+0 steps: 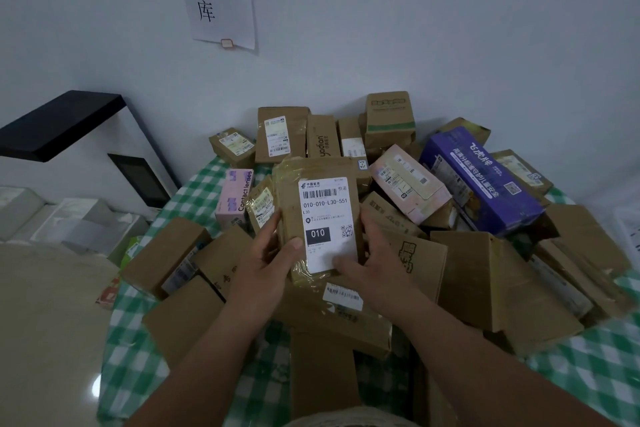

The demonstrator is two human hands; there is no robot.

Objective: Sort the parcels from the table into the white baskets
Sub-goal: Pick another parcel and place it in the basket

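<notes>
Presently, both my hands grip one taped parcel (320, 218), raised over the heap.
Left hand (266, 262) and right hand (372, 265) curl round its edges, label "010" facing me; beyond, cardboard parcels (485, 274) crowd the green-checked table (588, 378), purple box (481, 180) far right.

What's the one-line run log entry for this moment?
held: brown taped cardboard parcel, white label up | left hand: grips | right hand: grips | basket: not in view
</notes>
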